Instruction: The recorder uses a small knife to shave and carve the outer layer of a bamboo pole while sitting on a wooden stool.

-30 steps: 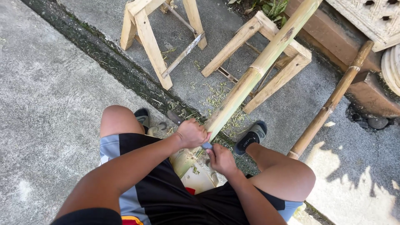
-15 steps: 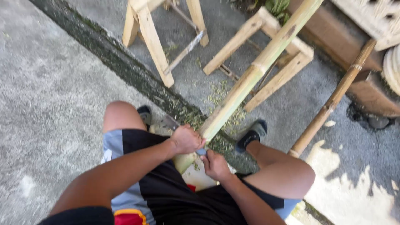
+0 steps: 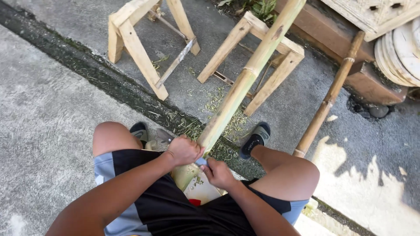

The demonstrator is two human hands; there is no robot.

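Note:
A long pale green bamboo pole (image 3: 245, 78) slants from between my knees up to the top right, resting on a wooden sawhorse (image 3: 280, 57). My left hand (image 3: 183, 150) is closed in a fist around the pole's lower end. My right hand (image 3: 218, 172) sits just below it, closed on a small grey-blue tool (image 3: 201, 161) pressed against the pole. How much of the tool the left hand also grips is hidden. Green shavings (image 3: 218, 105) lie on the ground under the pole.
A second wooden sawhorse (image 3: 135, 43) stands at the upper left. A brown bamboo pole (image 3: 328, 100) leans on the right beside my right knee. Stacked wood and round discs (image 3: 402, 48) fill the top right. A dark mossy seam (image 3: 87, 70) crosses the concrete. A white object (image 3: 203, 192) lies under my legs.
Both hands stay on the pole's lower end and have drawn back a little toward my body. The view has shifted slightly.

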